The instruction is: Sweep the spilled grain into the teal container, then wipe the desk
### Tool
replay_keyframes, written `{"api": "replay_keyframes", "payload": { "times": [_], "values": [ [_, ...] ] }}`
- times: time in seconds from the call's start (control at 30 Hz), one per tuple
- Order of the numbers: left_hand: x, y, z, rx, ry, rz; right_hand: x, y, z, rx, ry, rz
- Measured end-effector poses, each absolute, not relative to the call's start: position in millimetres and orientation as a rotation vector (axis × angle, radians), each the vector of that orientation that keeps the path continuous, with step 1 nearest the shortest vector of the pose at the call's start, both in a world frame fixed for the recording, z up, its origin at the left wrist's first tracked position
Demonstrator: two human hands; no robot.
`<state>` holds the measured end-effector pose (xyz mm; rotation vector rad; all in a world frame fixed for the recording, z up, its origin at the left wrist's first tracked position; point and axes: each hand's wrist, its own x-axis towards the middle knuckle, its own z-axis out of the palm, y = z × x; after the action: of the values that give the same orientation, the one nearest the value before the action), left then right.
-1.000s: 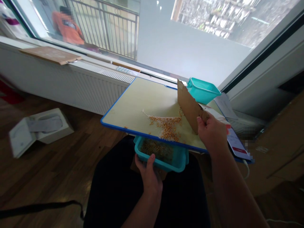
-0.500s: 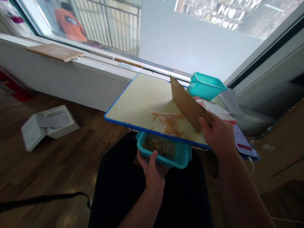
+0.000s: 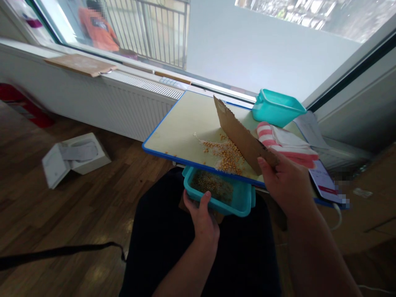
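My left hand [image 3: 202, 214] grips the near wall of a teal plastic tub [image 3: 243, 202], thumb over its rim. The tub sits at my lap, just under the front edge of a small cream table [image 3: 173, 123] with a blue border. Inside it lies a layer of small grains [image 3: 213, 183]. My right hand [image 3: 283, 177] pinches the near end of a piece of cardboard [image 3: 239, 134], which stands on its long edge, slanting across the tabletop. Against its left side lies a heap of yellow chickpea-like grains [image 3: 227, 154] with whitish bits, reaching the front edge.
Another teal tub [image 3: 278, 107] stands at the table's back right. A red-and-white striped cloth [image 3: 284, 142] and a phone [image 3: 324, 181] with a cable lie on the right. An opened white box [image 3: 82, 152] and a fire extinguisher [image 3: 26, 105] are on the floor. Outside the window is a person [image 3: 99, 29].
The cardboard has shifted left over the tabletop, pressing the grains closer together and uncovering more of the striped cloth. My left hand keeps the tub under the edge. The view has turned slightly.
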<state>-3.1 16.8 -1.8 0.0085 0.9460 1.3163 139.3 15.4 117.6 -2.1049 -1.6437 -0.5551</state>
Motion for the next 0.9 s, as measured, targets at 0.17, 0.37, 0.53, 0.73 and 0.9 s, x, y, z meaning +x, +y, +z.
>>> {"api": "replay_keyframes", "payload": {
  "times": [0.17, 0.37, 0.53, 0.73, 0.9],
  "values": [
    [-0.7, 17.8, -4.5, 0.008, 0.937, 1.318, 128.3, 13.1, 117.2, -2.087, -1.639, -0.573],
    [3.9, 15.7, -10.3, 0.042, 0.948, 1.334, 118.2, 11.1, 119.2, -2.138, -1.576, -0.589],
    [3.7, 14.6, -11.9, 0.049, 0.952, 1.331, 108.3, 10.2, 119.8, -2.163, -1.570, -0.577],
    [4.0, 15.0, -9.2, 0.050, 0.953, 1.325, 101.8, 11.0, 122.7, -2.165, -1.559, -0.581],
    [5.4, 16.0, -9.0, 0.045, 0.953, 1.327, 95.5, 11.6, 123.6, -2.155, -1.562, -0.647]
  ]
}}
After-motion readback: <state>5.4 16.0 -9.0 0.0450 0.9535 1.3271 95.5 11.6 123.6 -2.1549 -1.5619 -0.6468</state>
